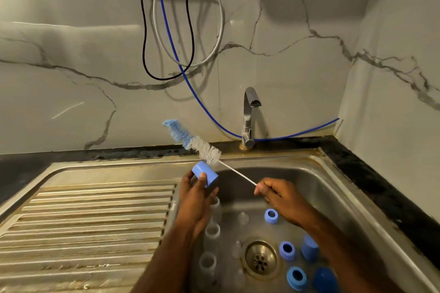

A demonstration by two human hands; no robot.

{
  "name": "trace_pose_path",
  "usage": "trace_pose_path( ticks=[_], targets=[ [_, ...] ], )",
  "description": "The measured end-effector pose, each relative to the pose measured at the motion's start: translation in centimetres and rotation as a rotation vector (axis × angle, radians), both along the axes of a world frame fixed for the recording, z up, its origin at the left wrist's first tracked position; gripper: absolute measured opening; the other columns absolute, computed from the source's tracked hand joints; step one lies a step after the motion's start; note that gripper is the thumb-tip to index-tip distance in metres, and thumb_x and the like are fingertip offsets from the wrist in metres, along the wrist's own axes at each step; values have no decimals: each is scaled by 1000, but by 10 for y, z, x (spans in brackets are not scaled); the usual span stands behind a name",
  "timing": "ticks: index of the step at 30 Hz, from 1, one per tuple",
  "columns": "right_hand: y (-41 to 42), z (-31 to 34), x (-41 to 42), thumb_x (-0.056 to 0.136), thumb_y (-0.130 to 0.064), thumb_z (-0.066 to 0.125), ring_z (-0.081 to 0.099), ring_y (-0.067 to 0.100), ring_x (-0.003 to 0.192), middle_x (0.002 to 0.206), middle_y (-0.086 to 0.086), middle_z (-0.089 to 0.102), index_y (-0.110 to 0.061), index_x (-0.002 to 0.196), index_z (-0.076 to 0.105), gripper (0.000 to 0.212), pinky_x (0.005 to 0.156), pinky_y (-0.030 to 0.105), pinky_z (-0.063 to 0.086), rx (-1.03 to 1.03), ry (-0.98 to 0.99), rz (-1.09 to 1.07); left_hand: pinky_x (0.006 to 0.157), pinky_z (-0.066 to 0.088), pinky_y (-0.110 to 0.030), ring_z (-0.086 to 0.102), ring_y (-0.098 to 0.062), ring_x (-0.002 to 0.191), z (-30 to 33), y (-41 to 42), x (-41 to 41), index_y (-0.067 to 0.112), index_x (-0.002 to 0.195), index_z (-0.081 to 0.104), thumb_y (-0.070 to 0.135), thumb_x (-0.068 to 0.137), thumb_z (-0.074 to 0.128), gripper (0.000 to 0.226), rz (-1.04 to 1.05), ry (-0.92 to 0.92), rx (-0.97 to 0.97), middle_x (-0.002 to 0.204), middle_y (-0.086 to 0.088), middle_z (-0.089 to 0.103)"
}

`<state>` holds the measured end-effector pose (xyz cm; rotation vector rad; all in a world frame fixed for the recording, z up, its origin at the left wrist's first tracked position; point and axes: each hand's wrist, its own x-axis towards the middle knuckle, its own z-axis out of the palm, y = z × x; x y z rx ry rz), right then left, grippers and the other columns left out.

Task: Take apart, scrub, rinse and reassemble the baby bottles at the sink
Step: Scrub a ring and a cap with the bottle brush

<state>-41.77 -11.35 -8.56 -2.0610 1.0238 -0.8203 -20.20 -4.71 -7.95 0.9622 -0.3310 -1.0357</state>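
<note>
My left hand (194,194) grips a blue bottle cap (205,173) over the sink's left edge. My right hand (277,194) pinches the thin wire handle of a bottle brush (190,141), whose white and blue bristles stick up past the cap, outside it. Down in the sink basin (333,197) stand clear bottle bodies (212,232) along the left wall. Clear teats (242,217) lie near the middle. Several blue rings (271,216) and blue caps (309,247) sit to the right of the drain (260,258).
A chrome tap (250,114) stands at the back of the sink, with no water running. The ribbed steel drainboard (90,221) stretches to the left. Black, grey and blue hoses (176,54) hang on the marble wall behind. Dark countertop (369,173) borders the sink on the right.
</note>
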Motion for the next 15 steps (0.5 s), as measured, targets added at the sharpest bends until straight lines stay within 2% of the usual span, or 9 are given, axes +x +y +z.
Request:
trace_pose_path(
  ticks=[2, 5, 8, 10, 12, 15],
  targets=[
    [0, 1, -1, 103, -27, 53, 49, 12, 57, 61, 0, 56, -28, 83, 70, 27, 59, 30, 43, 5, 25, 54, 104, 50, -53, 68, -35, 111, 3, -1, 7, 19, 134, 55, 11, 102, 54, 32, 30, 68, -7, 126, -16, 64],
    [0, -1, -7, 93, -47, 48, 53, 23, 62, 68, 10, 59, -30, 74, 63, 30, 64, 39, 49, 36, 82, 106, 104, 50, -50, 67, -29, 108, 4, -4, 20, 17, 137, 53, 10, 103, 52, 35, 83, 117, -38, 121, -13, 67],
    [-2, -5, -10, 89, -55, 45, 50, 16, 61, 63, 11, 53, -29, 68, 56, 35, 64, 41, 49, 59, 91, 109, 97, 55, -46, 68, -29, 110, 0, -6, 20, 20, 137, 53, 9, 103, 52, 36, 70, 49, -36, 125, -12, 65],
    [1, -7, -2, 94, -50, 46, 50, 13, 58, 60, 7, 52, -26, 70, 55, 35, 62, 42, 50, 20, 83, 96, 96, 56, -45, 68, -30, 111, -2, -7, 7, 19, 137, 53, 6, 101, 53, 38, 4, -8, -38, 129, -14, 64],
    [3, -6, 6, 102, -37, 48, 48, 8, 55, 57, 0, 51, -22, 72, 54, 34, 60, 36, 46, -48, 84, 73, 95, 56, -45, 68, -31, 112, -2, -8, -4, 17, 133, 54, 4, 101, 54, 35, -29, -4, -58, 131, -16, 62],
    [-2, -4, 0, 104, -27, 48, 49, 10, 54, 57, 4, 52, -19, 69, 52, 36, 60, 36, 47, -45, 90, 28, 99, 54, -48, 68, -33, 113, 3, -8, 5, 20, 128, 58, 5, 102, 53, 31, 20, 86, -76, 129, -17, 64]
  ],
)
